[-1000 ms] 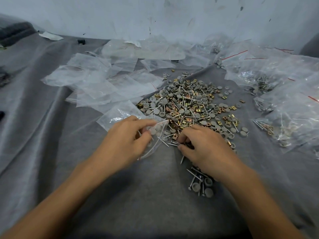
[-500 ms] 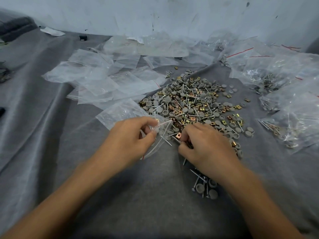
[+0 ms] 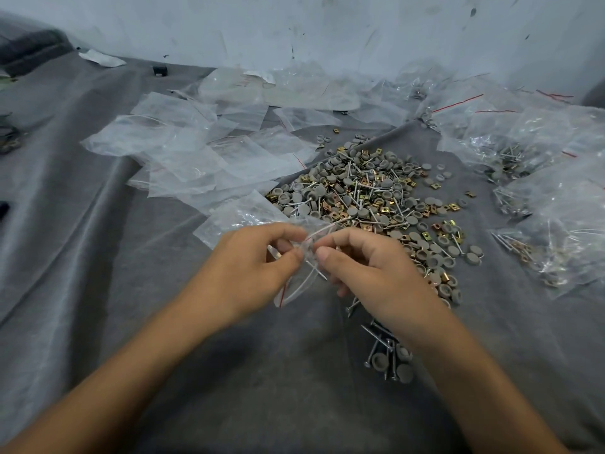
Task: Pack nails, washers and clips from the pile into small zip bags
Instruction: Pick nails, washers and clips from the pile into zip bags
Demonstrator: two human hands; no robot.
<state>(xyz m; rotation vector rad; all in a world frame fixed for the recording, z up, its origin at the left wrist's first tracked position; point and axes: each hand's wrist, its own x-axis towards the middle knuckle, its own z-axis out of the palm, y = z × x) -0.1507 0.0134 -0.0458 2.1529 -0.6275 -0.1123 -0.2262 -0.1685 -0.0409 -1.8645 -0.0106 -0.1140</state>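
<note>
Two hands just beside pile (image 3: 360, 198): left hand (image 3: 248, 267) fingers pinch zip bag (image 3: 292, 291) mouth, right hand (image 3: 370, 270) fingers pinch nail (image 3: 319, 272).

Left grip (image 3: 252, 267) pinches the zip bag (image 3: 242, 217), right grip (image 3: 370, 273) pinches nails (image 3: 318, 272) (thumbs nearly touching), forearms converging.

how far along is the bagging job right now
Done: several filled bags lie on the right. In hand: the left hand holds a zip bag open while the right hand feeds nails in. Left: a big pile of nails, washers and clips, plus many empty bags at left.
</note>
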